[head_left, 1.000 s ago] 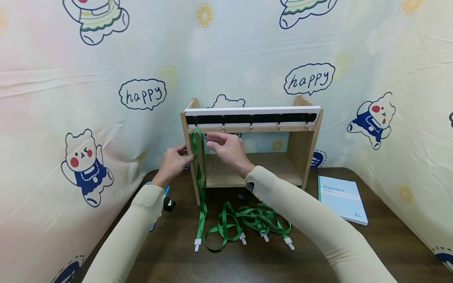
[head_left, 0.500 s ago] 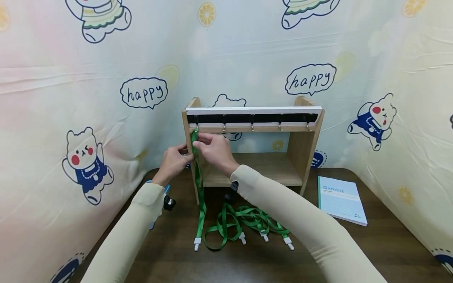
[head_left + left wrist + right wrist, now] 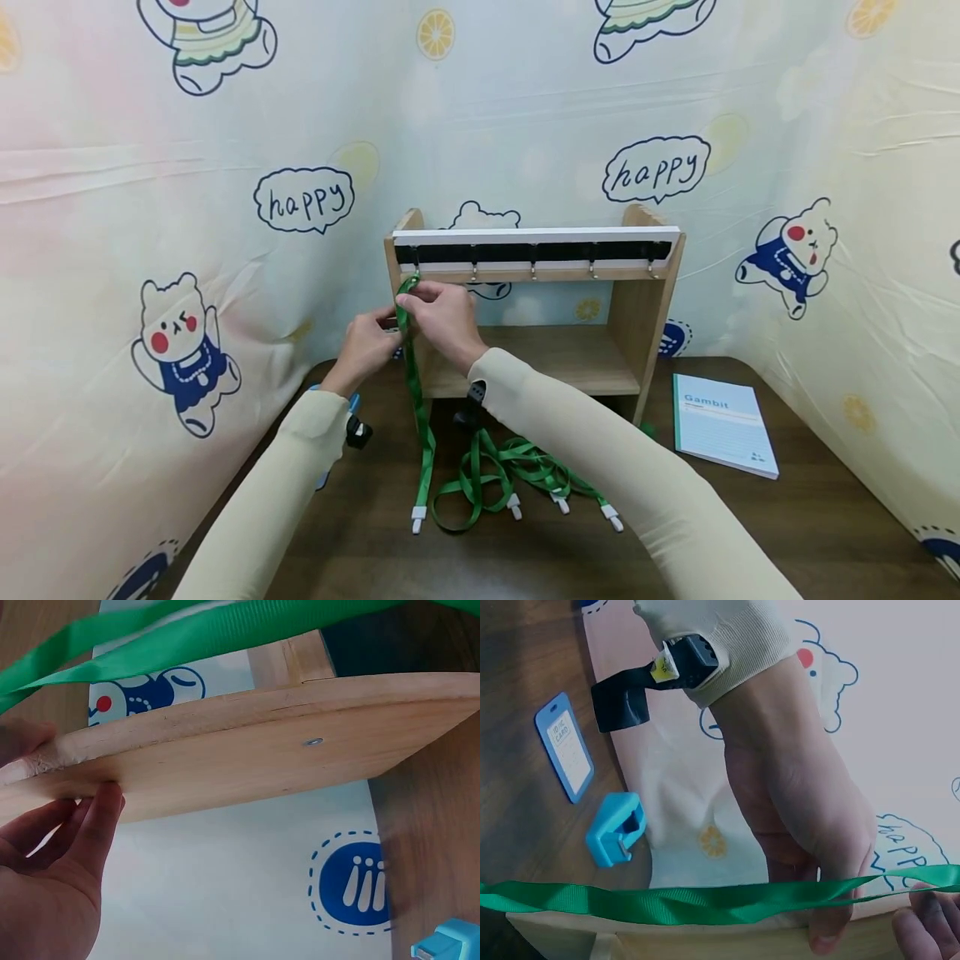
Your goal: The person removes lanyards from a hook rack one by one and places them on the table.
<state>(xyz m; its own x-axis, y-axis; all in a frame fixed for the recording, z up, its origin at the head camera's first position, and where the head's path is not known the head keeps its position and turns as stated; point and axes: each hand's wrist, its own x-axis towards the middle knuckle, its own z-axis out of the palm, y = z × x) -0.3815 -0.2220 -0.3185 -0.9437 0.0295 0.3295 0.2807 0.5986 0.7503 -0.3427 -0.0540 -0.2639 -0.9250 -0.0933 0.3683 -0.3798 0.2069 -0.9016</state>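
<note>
A green lanyard (image 3: 414, 383) hangs from the leftmost hook (image 3: 416, 260) of a small wooden shelf (image 3: 525, 358), its white clip (image 3: 417, 518) low over the table. My right hand (image 3: 448, 321) pinches the strap just below the hook; in the right wrist view only its fingertips (image 3: 930, 922) show, at the lower right. With my left hand (image 3: 366, 343) I grip the front edge of the shelf's left side panel (image 3: 225, 754), thumb and fingers on opposite sides of the wood. The green strap passes close by that panel in the left wrist view.
More green lanyards (image 3: 487, 475) with white clips lie tangled on the table before the shelf. A light-blue book (image 3: 723, 425) lies at the right. A blue stapler (image 3: 616, 829) and a blue card holder (image 3: 564, 746) are left of the shelf. Several other hooks line the front rail.
My right hand has moved left to the hanging lanyard and now pinches its strap, drawing it leftward in front of the side panel. The left hand has stayed on the panel.
</note>
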